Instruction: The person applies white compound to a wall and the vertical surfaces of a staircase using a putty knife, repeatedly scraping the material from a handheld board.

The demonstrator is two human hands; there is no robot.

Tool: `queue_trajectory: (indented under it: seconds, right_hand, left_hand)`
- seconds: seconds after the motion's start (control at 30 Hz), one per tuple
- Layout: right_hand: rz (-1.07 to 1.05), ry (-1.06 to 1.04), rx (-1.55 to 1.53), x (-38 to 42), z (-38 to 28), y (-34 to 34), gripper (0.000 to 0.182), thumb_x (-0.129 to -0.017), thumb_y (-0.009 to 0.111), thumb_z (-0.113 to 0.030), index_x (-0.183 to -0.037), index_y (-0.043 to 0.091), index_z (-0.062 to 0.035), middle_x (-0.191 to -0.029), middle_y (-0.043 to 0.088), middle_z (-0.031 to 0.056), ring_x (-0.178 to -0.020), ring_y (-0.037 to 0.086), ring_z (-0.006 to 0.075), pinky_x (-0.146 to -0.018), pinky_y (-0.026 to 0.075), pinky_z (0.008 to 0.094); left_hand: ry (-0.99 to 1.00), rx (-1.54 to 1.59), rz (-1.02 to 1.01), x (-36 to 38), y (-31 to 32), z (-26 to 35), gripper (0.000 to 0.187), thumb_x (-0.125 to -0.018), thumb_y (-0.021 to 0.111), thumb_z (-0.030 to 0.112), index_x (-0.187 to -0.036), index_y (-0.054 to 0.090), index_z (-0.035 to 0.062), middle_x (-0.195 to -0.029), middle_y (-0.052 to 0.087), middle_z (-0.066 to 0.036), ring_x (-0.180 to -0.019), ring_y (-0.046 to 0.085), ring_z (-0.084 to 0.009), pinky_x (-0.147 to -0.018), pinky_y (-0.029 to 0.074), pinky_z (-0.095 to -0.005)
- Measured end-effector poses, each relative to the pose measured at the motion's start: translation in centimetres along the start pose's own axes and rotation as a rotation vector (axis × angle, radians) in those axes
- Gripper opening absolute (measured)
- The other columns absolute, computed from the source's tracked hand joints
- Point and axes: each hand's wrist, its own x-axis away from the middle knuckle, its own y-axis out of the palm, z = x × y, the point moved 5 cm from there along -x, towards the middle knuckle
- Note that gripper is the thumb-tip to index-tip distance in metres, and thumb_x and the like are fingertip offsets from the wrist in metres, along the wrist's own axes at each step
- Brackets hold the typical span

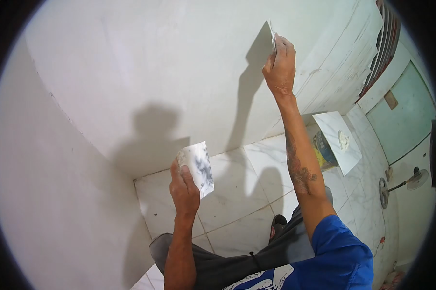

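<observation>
Scraper blade (pixel 272 35) in right hand (pixel 280 67), edge against wall (pixel 155 63).

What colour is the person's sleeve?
Blue sleeve, shown in the head view.

The wall (pixel 145 63) is bare and unobstructed across its whole width to the left of the right hand (pixel 279 65), down to the corner with the side wall (pixel 39 193). Open floor (pixel 237 198) lies below both hands. To the right, passage is narrowed by a bucket (pixel 324 151) capped with a tile (pixel 337 140), and, farther off, by a fan (pixel 401 183).
</observation>
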Motion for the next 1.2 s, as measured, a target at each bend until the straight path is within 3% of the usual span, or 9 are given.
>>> queue_trajectory:
  seconds: [0.2, 0.37, 0.53, 0.63, 0.7, 0.8, 0.97, 1.07, 1.2]
  right_hand:
    - [-0.057, -0.078, 0.025, 4.7, -2.0, 3.2, 0.069, -0.066, 0.063, 0.008, -0.134, 0.051, 0.0005, -0.129, 0.051, 0.0202, -0.117, 0.048, 0.0395, -0.098, 0.038, 0.0505]
    - [-0.250, -0.120, 0.011, 13.2, -5.5, 5.4, 0.072, -0.062, 0.063, 0.004, -0.133, 0.051, 0.0018, -0.131, 0.050, 0.0224, -0.112, 0.049, 0.0394, -0.097, 0.039, 0.0508]
    - [-0.362, -0.197, -0.225, 14.8, -5.5, 3.3, 0.058, -0.073, 0.057, 0.005, -0.131, 0.050, 0.0059, -0.130, 0.051, 0.0245, -0.117, 0.050, 0.0399, -0.100, 0.040, 0.0504]
    - [-0.029, 0.096, -0.053, 11.3, -1.1, 0.9, 0.046, -0.080, 0.052, 0.004, -0.126, 0.050, 0.0094, -0.127, 0.051, 0.0269, -0.114, 0.051, 0.0432, -0.099, 0.041, 0.0519]
    - [0.091, 0.550, -0.047, 8.2, 2.8, 0.2, 0.042, -0.083, 0.050, 0.001, -0.124, 0.049, 0.0120, -0.122, 0.050, 0.0296, -0.111, 0.050, 0.0465, -0.100, 0.040, 0.0532]
    - [-0.028, 0.935, -0.155, 6.3, 6.3, 1.9, 0.044, -0.084, 0.051, -0.003, -0.125, 0.047, 0.0135, -0.118, 0.050, 0.0312, -0.113, 0.048, 0.0458, -0.102, 0.037, 0.0511]
    - [-0.022, 0.342, 0.056, 8.1, -2.6, 4.2, 0.044, -0.084, 0.051, 0.001, -0.126, 0.050, 0.0109, -0.119, 0.053, 0.0301, -0.119, 0.049, 0.0414, -0.099, 0.042, 0.0469]
    - [-0.224, 0.083, -0.294, 10.8, -3.3, 2.7, 0.046, -0.083, 0.049, 0.005, -0.129, 0.050, 0.0083, -0.122, 0.053, 0.0269, -0.118, 0.050, 0.0411, -0.100, 0.041, 0.0467]
    - [-0.037, 0.346, -0.164, 11.5, 1.3, 0.7, 0.040, -0.088, 0.046, 0.003, -0.127, 0.051, 0.0096, -0.120, 0.054, 0.0273, -0.113, 0.053, 0.0399, -0.100, 0.042, 0.0435]
  left_hand:
    - [0.082, -0.017, 0.047, -0.2, 0.1, -0.4, 0.040, -0.105, 0.035, 0.024, -0.135, 0.044, -0.0008, -0.099, 0.068, -0.024, -0.085, 0.069, -0.0329, -0.076, 0.053, -0.0408]
    - [0.011, -0.021, 0.022, -0.1, -0.2, 0.1, 0.041, -0.106, 0.037, 0.024, -0.135, 0.046, -0.0030, -0.108, 0.066, -0.023, -0.096, 0.066, -0.0309, -0.085, 0.050, -0.0392]
    - [0.026, -0.009, 0.023, -0.1, -0.1, -0.1, 0.040, -0.106, 0.037, 0.023, -0.134, 0.047, -0.0035, -0.114, 0.065, -0.022, -0.103, 0.063, -0.0289, -0.091, 0.048, -0.0378]
    - [0.011, 0.003, 0.010, 0.0, -0.2, 0.2, 0.039, -0.106, 0.037, 0.022, -0.134, 0.048, -0.0032, -0.114, 0.064, -0.021, -0.103, 0.063, -0.0287, -0.092, 0.047, -0.0377]
    - [0.015, -0.001, 0.004, 0.0, -0.3, 0.4, 0.039, -0.106, 0.037, 0.022, -0.133, 0.048, -0.0031, -0.114, 0.065, -0.021, -0.103, 0.063, -0.0284, -0.092, 0.047, -0.0376]
    - [0.027, 0.019, 0.018, -0.1, -0.2, 0.4, 0.038, -0.105, 0.038, 0.021, -0.133, 0.048, -0.0029, -0.115, 0.064, -0.021, -0.103, 0.063, -0.0284, -0.092, 0.047, -0.0374]
    - [0.039, 0.011, 0.000, -0.2, -0.2, 0.4, 0.037, -0.105, 0.038, 0.020, -0.132, 0.049, -0.0030, -0.116, 0.064, -0.021, -0.105, 0.062, -0.0280, -0.093, 0.046, -0.0374]
    - [0.034, 0.017, -0.008, -0.3, -0.2, 0.6, 0.037, -0.105, 0.038, 0.020, -0.132, 0.049, -0.0037, -0.116, 0.064, -0.022, -0.105, 0.062, -0.0291, -0.093, 0.046, -0.0381]
    - [0.022, 0.008, -0.016, -0.3, -0.3, 1.0, 0.038, -0.105, 0.038, 0.020, -0.131, 0.049, -0.0048, -0.116, 0.063, -0.023, -0.104, 0.062, -0.0316, -0.093, 0.046, -0.0393]
